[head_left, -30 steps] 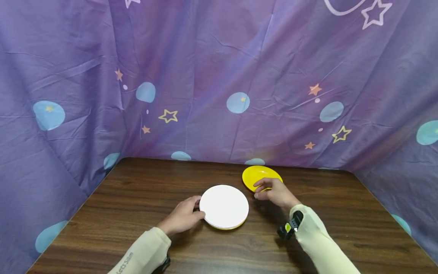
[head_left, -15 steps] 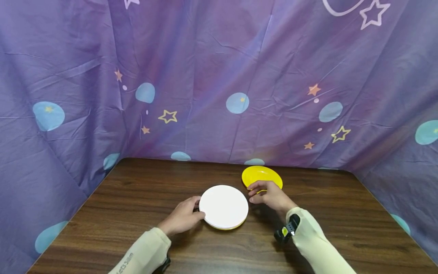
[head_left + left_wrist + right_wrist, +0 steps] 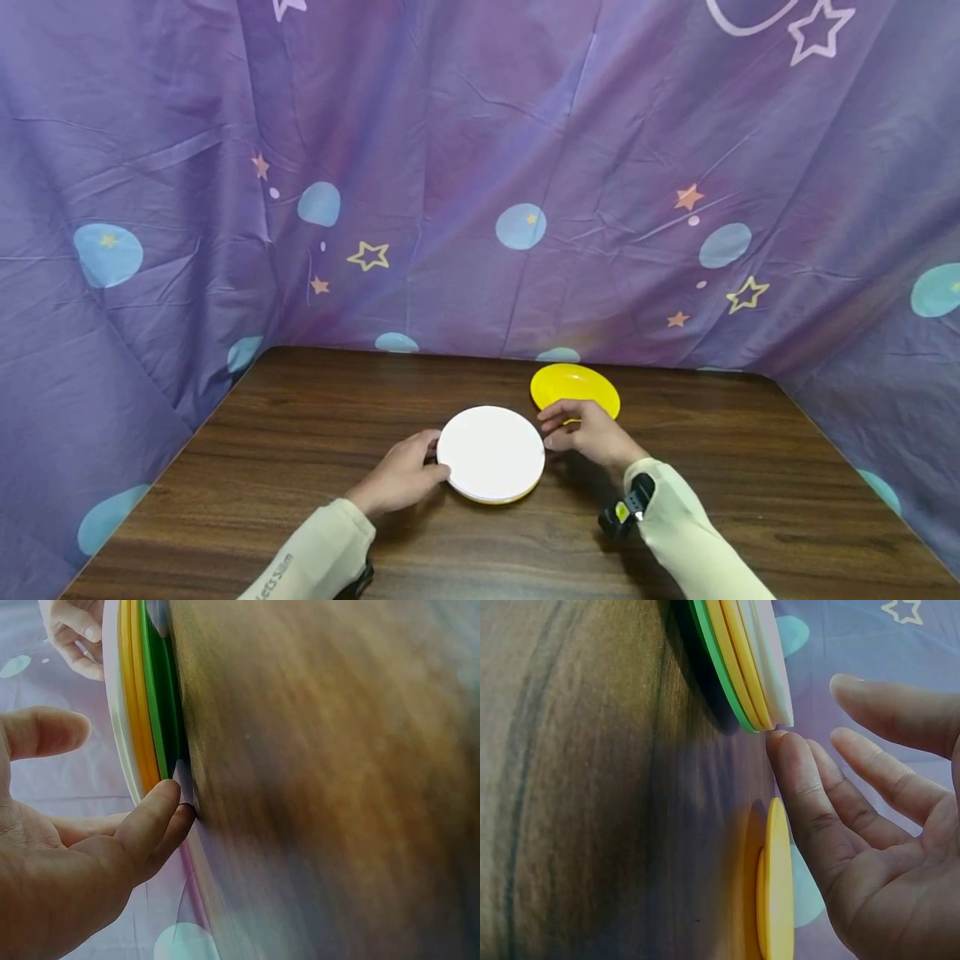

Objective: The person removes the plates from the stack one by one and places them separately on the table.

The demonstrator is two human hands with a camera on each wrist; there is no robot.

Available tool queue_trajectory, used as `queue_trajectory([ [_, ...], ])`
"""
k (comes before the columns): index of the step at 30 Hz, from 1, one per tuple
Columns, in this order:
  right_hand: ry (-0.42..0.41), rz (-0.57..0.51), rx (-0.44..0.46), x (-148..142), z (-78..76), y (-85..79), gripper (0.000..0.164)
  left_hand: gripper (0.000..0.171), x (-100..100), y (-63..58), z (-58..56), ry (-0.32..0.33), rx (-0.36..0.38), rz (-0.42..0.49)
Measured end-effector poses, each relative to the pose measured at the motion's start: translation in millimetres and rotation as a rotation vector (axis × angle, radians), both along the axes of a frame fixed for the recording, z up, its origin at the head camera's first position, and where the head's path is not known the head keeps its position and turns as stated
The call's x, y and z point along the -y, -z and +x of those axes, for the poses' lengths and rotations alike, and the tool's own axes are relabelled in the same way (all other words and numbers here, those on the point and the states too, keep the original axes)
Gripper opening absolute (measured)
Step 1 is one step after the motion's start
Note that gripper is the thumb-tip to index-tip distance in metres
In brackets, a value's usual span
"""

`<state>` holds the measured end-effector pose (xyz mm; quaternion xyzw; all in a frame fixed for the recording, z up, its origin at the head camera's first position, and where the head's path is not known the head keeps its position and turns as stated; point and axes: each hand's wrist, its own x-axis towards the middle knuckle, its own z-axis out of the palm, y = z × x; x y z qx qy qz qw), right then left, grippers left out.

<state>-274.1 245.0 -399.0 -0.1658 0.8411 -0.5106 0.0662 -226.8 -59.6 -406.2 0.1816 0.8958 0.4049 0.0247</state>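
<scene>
A stack of plates stands on the table, topped by a white plate (image 3: 491,452). In the left wrist view, yellow plates (image 3: 135,682) lie under the white one, with a green plate (image 3: 161,712) at the bottom. My left hand (image 3: 401,475) is at the stack's left edge; its fingertips touch the lower rim and its thumb stays apart from the plates. My right hand (image 3: 588,433) is by the right edge, fingers loosely bent and thumb spread, one fingertip at or very near the rim. Neither hand grips anything. Behind my right hand lies a single yellow plate (image 3: 573,387).
The dark wooden table (image 3: 300,417) carries both the stack and the lone plate. A purple curtain (image 3: 450,167) with stars and blue dots hangs along its back and sides. A small black device (image 3: 630,504) is strapped on my right wrist.
My right hand has moved left and slightly nearer to me, from over the yellow plate to the stack's right edge. My left hand and the plates look unmoved.
</scene>
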Motion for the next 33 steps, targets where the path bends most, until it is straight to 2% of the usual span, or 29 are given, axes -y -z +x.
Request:
queue_trajectory([
  [16,-0.028,-0.010,-0.012,0.6,-1.7,6.0,0.042,0.053,1.3,1.0,0.2,0.014,-0.012,0.009],
  [27,0.013,0.004,0.027,4.3,2.1,5.5,0.040,0.055,2.8,1.5,-0.1,0.023,-0.008,0.003],
  [33,0.000,0.005,0.011,4.8,2.9,5.9,0.041,0.055,3.7,-0.7,0.8,0.019,-0.040,-0.029],
])
